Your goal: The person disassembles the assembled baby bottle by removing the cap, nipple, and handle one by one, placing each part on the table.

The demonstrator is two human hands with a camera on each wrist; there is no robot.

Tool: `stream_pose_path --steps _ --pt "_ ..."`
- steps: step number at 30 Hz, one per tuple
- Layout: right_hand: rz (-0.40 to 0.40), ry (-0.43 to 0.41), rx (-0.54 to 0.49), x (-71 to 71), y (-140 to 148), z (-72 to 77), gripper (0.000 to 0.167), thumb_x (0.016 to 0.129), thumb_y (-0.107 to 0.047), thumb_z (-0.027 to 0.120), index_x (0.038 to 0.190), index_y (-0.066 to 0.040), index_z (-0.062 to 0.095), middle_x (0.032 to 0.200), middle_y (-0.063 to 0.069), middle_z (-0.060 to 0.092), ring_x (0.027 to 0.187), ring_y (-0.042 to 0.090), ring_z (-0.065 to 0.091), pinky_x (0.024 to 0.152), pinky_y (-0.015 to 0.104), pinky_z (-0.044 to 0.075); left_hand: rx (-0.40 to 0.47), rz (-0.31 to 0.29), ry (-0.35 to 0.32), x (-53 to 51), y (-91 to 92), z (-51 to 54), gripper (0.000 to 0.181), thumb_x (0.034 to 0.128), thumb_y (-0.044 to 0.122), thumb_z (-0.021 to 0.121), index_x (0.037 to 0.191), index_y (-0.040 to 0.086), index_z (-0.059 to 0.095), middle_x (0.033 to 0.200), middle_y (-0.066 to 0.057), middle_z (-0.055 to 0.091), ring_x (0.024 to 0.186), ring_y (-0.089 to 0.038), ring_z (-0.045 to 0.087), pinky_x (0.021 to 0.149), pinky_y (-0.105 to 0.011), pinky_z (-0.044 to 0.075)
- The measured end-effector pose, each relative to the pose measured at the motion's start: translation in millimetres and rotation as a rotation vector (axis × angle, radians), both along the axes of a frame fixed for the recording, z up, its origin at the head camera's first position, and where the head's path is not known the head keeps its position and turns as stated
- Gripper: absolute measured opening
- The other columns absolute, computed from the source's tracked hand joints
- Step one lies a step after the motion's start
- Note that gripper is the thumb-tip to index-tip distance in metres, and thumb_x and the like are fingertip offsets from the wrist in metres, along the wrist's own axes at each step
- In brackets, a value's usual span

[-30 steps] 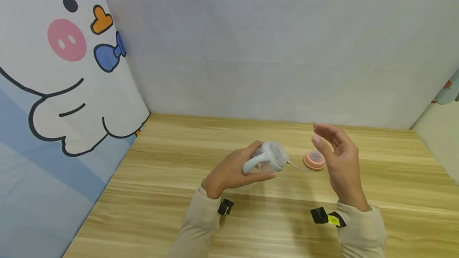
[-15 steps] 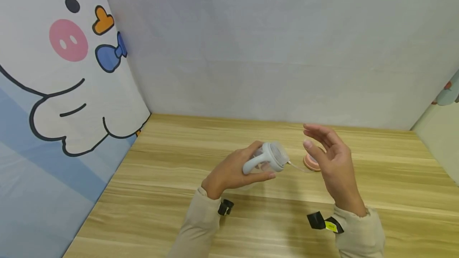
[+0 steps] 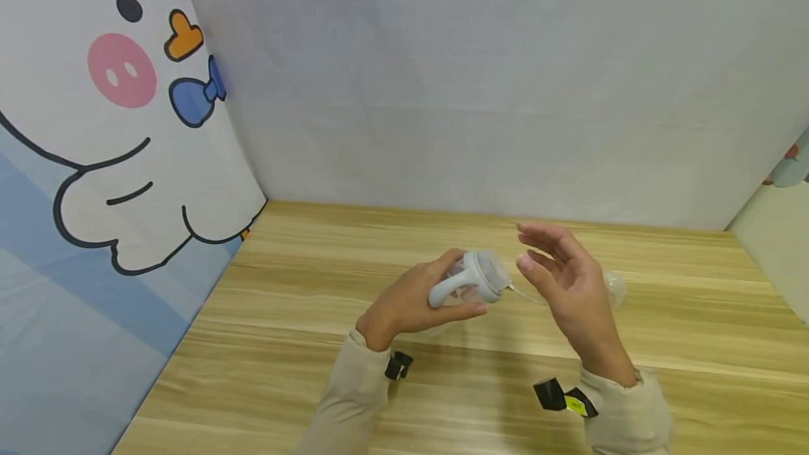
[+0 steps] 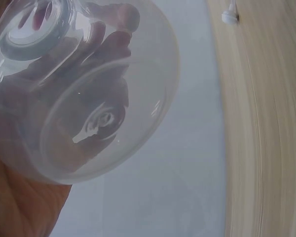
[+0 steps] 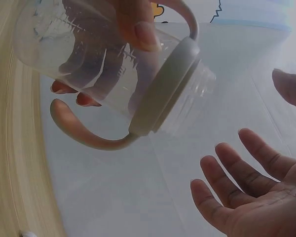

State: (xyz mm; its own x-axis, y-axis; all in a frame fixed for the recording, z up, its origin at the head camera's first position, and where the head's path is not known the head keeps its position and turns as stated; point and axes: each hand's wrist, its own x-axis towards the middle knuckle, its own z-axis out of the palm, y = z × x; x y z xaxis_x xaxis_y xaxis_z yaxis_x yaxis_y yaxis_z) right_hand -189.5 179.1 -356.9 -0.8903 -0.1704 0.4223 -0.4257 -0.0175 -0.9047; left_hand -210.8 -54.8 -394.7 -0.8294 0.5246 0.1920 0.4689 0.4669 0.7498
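Note:
My left hand grips a clear baby bottle with a pale grey handle ring. The bottle is tilted, its threaded, uncapped mouth pointing right. In the left wrist view, the fingers of the left hand show through the transparent bottle base. To the right of the bottle, my right hand is raised with relaxed fingers, holding nothing and apart from the bottle. A thin straw lies behind them; in the left wrist view its white end piece rests on the table.
A clear domed piece is partly visible on the wooden table, just right of my right hand. A pale cloth backdrop rises behind the table, and a cartoon-printed cloth hangs along the left side.
My right hand has moved left toward the bottle, now covering the pink lid and uncovering a clear domed piece. The left hand and bottle have stayed almost still.

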Motion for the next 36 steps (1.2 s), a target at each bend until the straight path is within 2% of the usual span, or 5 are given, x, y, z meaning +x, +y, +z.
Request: stream_pose_path --steps 11,16,21,30,36 --pt "0.011 0.005 0.070 1.4 -10.3 -4.0 0.041 0.096 0.003 0.062 0.136 0.003 0.052 0.137 0.009 0.056 0.129 0.018 0.054 0.106 0.020 0.044 0.008 -0.013 0.006 1.3 -0.7 1.0 0.057 0.0917 0.042 0.073 0.138 0.021 0.048 0.095 0.006 0.065 0.077 -0.006 0.060 0.070 -0.023 0.051" --pt "0.011 -0.001 0.098 2.9 -12.7 -4.7 0.042 0.096 0.002 0.062 0.137 0.000 0.053 0.137 0.007 0.056 0.130 0.017 0.053 0.106 0.020 0.042 0.010 -0.015 0.003 1.8 -1.1 1.0 0.057 0.0916 0.041 0.074 0.138 0.021 0.048 0.095 0.006 0.065 0.078 -0.007 0.060 0.070 -0.023 0.051" --pt "0.000 0.007 0.147 3.8 -15.1 -5.8 0.043 0.096 -0.001 0.064 0.138 -0.004 0.054 0.134 -0.001 0.058 0.130 0.016 0.053 0.106 0.019 0.042 0.018 -0.029 -0.005 2.1 -1.4 1.5 0.056 0.0923 0.040 0.073 0.138 0.020 0.048 0.096 0.005 0.066 0.078 -0.006 0.061 0.070 -0.023 0.051" --pt "0.020 -0.009 0.233 6.3 -19.5 -9.7 0.046 0.097 -0.006 0.065 0.141 -0.010 0.052 0.138 -0.001 0.056 0.130 0.011 0.053 0.107 0.019 0.042 0.011 -0.029 0.001 4.8 -3.4 2.2 0.054 0.0925 0.041 0.072 0.137 0.021 0.048 0.094 0.005 0.064 0.076 -0.007 0.060 0.068 -0.023 0.051" --pt "0.032 -0.017 0.248 7.9 -21.1 -10.3 0.047 0.096 -0.007 0.067 0.141 -0.010 0.051 0.140 0.000 0.054 0.132 0.017 0.051 0.107 0.017 0.041 0.017 -0.044 0.017 6.2 -4.5 3.1 0.054 0.0933 0.038 0.072 0.138 0.019 0.047 0.097 0.004 0.065 0.077 -0.007 0.060 0.069 -0.023 0.051"
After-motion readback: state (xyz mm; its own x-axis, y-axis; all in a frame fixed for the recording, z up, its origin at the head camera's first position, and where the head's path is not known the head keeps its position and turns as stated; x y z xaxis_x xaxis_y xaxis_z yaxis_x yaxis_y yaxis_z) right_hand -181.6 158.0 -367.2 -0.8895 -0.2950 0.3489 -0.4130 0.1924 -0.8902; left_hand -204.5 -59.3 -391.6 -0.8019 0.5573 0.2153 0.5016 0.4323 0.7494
